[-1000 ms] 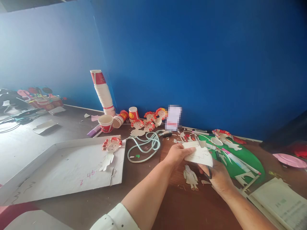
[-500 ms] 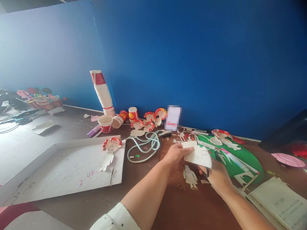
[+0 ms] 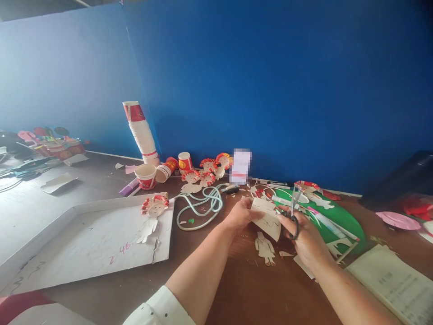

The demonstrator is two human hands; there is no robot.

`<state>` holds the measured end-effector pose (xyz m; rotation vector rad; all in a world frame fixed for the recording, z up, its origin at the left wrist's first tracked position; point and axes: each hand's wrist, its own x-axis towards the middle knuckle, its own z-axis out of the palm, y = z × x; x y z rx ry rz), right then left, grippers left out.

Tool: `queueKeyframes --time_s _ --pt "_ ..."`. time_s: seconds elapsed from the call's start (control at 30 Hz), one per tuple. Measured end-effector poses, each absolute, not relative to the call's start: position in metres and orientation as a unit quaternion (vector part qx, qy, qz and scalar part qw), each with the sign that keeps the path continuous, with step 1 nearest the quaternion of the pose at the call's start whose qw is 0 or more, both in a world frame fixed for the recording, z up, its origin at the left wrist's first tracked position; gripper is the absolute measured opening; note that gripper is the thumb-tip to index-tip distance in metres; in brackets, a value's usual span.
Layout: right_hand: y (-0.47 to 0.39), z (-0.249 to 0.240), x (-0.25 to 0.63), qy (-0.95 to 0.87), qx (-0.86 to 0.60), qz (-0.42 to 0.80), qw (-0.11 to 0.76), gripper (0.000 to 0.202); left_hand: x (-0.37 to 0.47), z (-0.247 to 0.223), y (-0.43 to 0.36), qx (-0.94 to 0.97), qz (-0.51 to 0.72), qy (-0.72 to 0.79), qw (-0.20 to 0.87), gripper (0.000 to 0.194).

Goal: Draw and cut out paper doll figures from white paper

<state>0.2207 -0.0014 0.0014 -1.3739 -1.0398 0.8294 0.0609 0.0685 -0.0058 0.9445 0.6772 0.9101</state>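
Note:
My left hand [image 3: 241, 214] pinches the left edge of a curved piece of white paper [image 3: 266, 218] with drawn lines on it. In my right hand [image 3: 304, 234] are black-handled scissors [image 3: 293, 210], their blades pointing up and away from the paper; its fingers are at the paper's right edge. Just below the paper, a cut-out paper figure [image 3: 264, 249] lies on the brown table. Beside my right wrist is a white paper scrap [image 3: 303, 266]. A green sheet [image 3: 348, 225] with markers and cut-outs on it lies beyond my right hand.
A white cardboard tray [image 3: 84, 243] holding a paper figure is at left. Behind stand stacked paper cups [image 3: 142, 137] and a loose cup [image 3: 146, 176], near a coiled pale cable [image 3: 199, 225]. An open notebook [image 3: 389, 280] lies at right, below a pink plate [image 3: 397, 220].
The scissors have come out from under the paper, and their blades now point upward. My right hand has turned, with its fingers at the paper's edge. The paper is tilted differently.

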Motion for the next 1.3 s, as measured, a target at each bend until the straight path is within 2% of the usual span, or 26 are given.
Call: queueKeyframes --time_s 0.17,0.3,0.4,0.57,0.73,0.8,0.97,1.3 --pt "0.0 -0.006 0.217 -0.39 -0.558 0.418 0.602 0.038 0.07 -0.002 0.06 0.384 0.456 0.342 0.726 0.046" --pt "0.002 -0.009 0.212 -0.332 -0.554 0.404 0.648 0.038 0.087 -0.002 0.045 0.29 0.472 0.301 0.776 0.052" --pt "0.001 -0.01 0.207 -0.343 -0.539 0.414 0.648 0.039 0.097 -0.003 0.037 0.279 0.48 0.264 0.789 0.052" --pt "-0.006 -0.007 0.204 -0.399 -0.528 0.466 0.587 0.04 0.093 -0.001 0.039 0.279 0.482 0.298 0.775 0.043" --pt "-0.012 0.002 0.209 -0.458 -0.583 0.499 0.449 0.034 0.077 -0.001 0.052 0.31 0.494 0.32 0.747 0.046" --pt "-0.013 0.005 0.21 -0.474 -0.58 0.51 0.422 0.036 0.075 -0.002 0.057 0.312 0.509 0.324 0.734 0.048" --pt "-0.012 0.005 0.21 -0.489 -0.583 0.517 0.393 0.035 0.075 -0.005 0.062 0.332 0.5 0.336 0.726 0.049" --pt "-0.016 0.019 0.206 -0.488 -0.615 0.48 0.391 0.038 0.073 -0.002 0.06 0.364 0.47 0.335 0.731 0.051"
